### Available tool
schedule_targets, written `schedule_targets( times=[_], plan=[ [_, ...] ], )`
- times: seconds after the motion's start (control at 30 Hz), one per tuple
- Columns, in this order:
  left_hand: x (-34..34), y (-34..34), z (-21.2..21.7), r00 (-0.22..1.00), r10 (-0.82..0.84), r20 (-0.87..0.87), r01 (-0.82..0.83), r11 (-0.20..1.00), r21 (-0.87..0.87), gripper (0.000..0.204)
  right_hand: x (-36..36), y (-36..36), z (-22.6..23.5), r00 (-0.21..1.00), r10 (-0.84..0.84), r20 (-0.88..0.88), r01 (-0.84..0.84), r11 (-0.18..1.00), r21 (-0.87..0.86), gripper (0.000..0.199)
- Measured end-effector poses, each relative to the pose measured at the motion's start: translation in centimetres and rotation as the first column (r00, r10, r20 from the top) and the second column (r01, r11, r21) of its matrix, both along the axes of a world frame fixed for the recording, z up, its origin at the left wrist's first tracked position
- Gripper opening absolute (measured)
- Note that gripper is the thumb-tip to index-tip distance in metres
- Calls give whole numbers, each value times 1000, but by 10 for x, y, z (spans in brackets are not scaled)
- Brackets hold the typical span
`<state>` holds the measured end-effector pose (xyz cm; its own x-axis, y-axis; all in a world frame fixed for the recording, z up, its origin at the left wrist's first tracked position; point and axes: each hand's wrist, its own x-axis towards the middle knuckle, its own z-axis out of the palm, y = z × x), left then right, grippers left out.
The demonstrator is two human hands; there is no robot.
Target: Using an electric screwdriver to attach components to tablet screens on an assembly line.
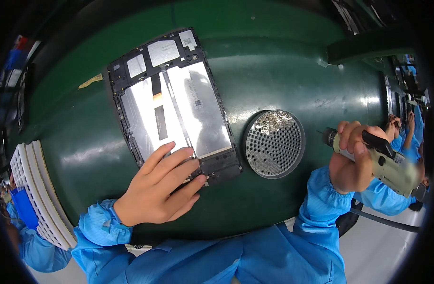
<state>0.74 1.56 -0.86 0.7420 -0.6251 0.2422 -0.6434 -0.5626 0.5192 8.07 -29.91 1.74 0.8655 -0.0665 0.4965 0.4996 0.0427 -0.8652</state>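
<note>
An opened tablet [172, 102] lies slightly tilted on the green bench, its black frame and silvery inner panels face up. My left hand [162, 182] rests over its near edge, fingers stretched out and spread on the frame. A small metal part shows by the fingertips, too small to name. My right hand [354, 151] is wrapped round a pale green electric screwdriver [392, 170], raised at the right with its thin bit pointing left. Between the hands sits a round dish [273, 144] with a perforated plate and a heap of tiny screws along its far side.
Green matting [259, 208] covers the bench. A stack of white perforated trays [39, 189] stands at the left edge. A yellowish strip [90, 81] lies left of the tablet. A dark cable [387, 219] runs at lower right. Other people in blue sleeves [416, 137] are at both sides.
</note>
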Motion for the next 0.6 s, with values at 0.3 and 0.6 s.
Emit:
schedule_targets(
  times=[0.3, 0.6],
  plan=[
    [1, 3, -3, 995, 15, 94, -16, 1000, 17, 28, 0, 11, -1, 999, -5, 33, 4, 1000, 27, 33],
    [12, -3, 18, 999, -32, -33, 34, 996, 85, 27, 1, 8, -1, 1000, -24, -8, 24, 997, 78, 31]
  ],
)
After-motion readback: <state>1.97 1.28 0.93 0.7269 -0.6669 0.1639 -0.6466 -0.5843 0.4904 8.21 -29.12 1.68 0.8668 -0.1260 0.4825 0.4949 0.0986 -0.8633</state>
